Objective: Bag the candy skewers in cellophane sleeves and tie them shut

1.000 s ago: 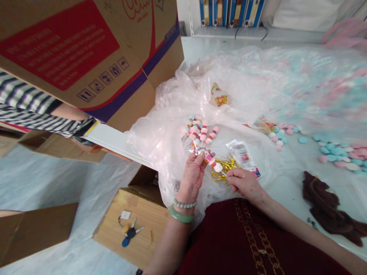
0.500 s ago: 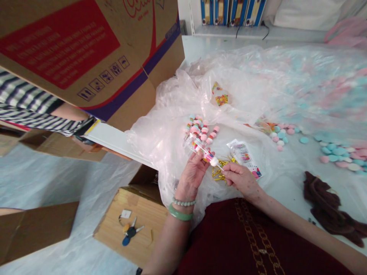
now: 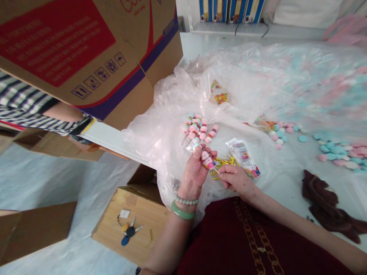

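The candy skewer [image 3: 208, 160] lies between both hands: the left hand [image 3: 196, 170] grasps its wrapped body, the right hand [image 3: 235, 179] pinches its stick.

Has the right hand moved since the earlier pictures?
Yes, the right hand has moved to the left, away from the printed packets and closer to the left hand.
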`<state>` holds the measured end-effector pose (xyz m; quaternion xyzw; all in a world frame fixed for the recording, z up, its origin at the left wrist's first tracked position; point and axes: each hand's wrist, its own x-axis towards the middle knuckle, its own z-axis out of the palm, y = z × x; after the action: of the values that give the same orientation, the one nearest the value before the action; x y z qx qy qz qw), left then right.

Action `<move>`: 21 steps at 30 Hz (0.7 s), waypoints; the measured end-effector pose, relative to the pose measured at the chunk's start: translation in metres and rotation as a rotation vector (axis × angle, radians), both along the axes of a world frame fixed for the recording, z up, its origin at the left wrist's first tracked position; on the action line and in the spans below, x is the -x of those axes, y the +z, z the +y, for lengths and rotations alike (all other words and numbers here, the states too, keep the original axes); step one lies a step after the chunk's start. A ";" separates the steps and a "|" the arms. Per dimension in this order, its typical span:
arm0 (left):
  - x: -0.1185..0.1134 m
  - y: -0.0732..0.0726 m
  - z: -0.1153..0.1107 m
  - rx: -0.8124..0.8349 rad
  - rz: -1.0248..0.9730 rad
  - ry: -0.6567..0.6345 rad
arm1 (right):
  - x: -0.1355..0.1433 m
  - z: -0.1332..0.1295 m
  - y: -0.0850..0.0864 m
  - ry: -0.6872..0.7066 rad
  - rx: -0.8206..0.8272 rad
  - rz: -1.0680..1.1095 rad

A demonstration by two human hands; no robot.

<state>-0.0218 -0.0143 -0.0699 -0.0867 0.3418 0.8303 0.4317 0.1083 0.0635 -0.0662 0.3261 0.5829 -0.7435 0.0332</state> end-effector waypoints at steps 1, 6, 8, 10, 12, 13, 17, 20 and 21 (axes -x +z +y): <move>-0.003 0.000 0.000 -0.001 -0.003 -0.022 | 0.000 0.000 -0.001 -0.022 0.058 -0.001; -0.018 0.000 0.001 0.069 0.018 -0.089 | 0.002 0.002 0.000 -0.132 0.224 0.026; -0.026 0.002 0.005 0.110 0.027 -0.086 | 0.004 0.003 0.001 -0.147 0.218 0.043; -0.033 0.004 0.008 0.110 0.039 -0.111 | 0.005 0.004 0.002 -0.168 0.193 0.048; -0.036 0.004 0.009 0.112 0.074 -0.157 | 0.004 0.007 -0.001 -0.176 0.121 0.043; -0.035 0.003 0.009 0.134 0.109 -0.169 | 0.002 0.009 -0.003 -0.172 0.058 0.040; -0.030 -0.003 0.004 0.271 0.256 -0.186 | -0.007 0.017 -0.014 -0.186 -0.221 0.053; -0.030 -0.004 0.004 0.247 0.237 -0.240 | -0.008 0.017 -0.016 -0.167 -0.378 0.056; -0.031 -0.004 0.006 0.226 0.220 -0.250 | -0.008 0.016 -0.015 -0.144 -0.443 0.053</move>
<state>0.0091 -0.0086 -0.0736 -0.0001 0.4861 0.7311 0.4787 0.1162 0.0794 -0.0807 0.3463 0.7078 -0.6061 -0.1079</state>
